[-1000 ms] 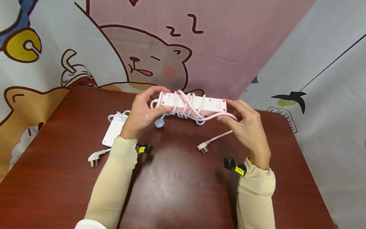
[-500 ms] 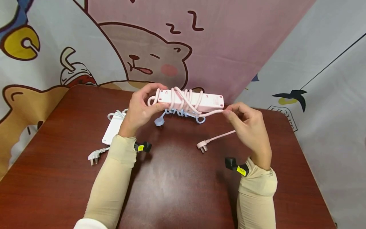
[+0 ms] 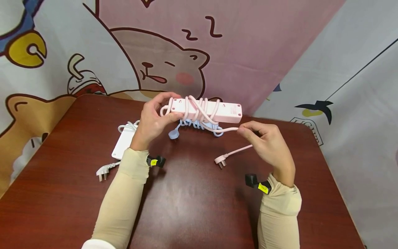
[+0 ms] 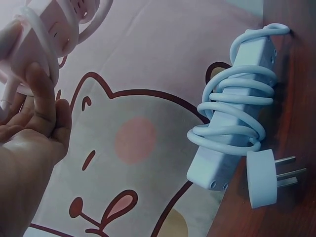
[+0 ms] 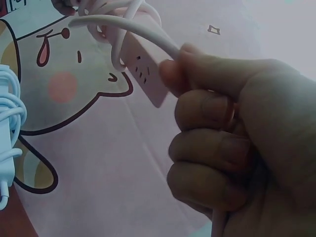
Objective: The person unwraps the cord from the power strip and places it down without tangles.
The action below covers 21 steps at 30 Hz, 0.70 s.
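A pink power strip (image 3: 227, 111), its cord wound several times around it, is held above the table by my left hand (image 3: 155, 116), which grips its left end. My right hand (image 3: 268, 143) pinches the loose pink cord (image 3: 228, 129) between thumb and forefinger, just below the strip's right end. In the right wrist view that cord (image 5: 126, 24) runs from the windings to the fingertips, and the other fingers are curled. The cord's free end hangs below the right hand with a pink three-pin plug (image 3: 220, 159). Sockets show on the strip's face (image 5: 143, 69).
Behind the pink strip lies a blue power strip (image 4: 229, 118) with its cord wound round it and its plug (image 4: 261, 178) beside it. A white power strip (image 3: 123, 141) with a plug (image 3: 104, 170) lies left on the brown table (image 3: 192, 207). A printed cloth (image 3: 248, 52) hangs behind.
My right hand has let go of the strip's right end and now pinches the cord, drawing it slightly down. The left hand keeps its grip, and the strip has shifted slightly left.
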{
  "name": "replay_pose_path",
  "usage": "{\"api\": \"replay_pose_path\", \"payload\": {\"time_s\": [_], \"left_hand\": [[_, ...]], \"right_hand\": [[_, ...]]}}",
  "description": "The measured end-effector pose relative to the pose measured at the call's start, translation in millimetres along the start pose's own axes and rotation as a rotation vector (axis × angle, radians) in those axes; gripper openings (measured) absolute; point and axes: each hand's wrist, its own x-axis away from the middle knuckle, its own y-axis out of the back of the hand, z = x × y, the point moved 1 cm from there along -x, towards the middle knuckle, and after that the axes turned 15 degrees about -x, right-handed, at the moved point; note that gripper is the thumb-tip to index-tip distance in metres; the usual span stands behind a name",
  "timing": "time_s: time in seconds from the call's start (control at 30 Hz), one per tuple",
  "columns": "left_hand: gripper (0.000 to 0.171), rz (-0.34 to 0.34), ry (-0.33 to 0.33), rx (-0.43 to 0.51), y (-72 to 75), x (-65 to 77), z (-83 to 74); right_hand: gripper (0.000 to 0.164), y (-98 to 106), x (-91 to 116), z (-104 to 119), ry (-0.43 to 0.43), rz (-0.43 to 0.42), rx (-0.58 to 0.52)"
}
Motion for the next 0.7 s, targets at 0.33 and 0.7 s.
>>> {"api": "replay_pose_path", "payload": {"time_s": [0.33, 0.7], "left_hand": [[0.046, -0.014, 0.004, -0.001, 0.9, -0.4, 2.6], [0.046, -0.003, 0.009, 0.028, 1.5, 0.5, 2.5]], "right_hand": [[0.009, 2, -3, -13, -0.018, 0.08, 0.028], [0.013, 1, -6, -28, -0.11, 0.051, 0.045]]}}
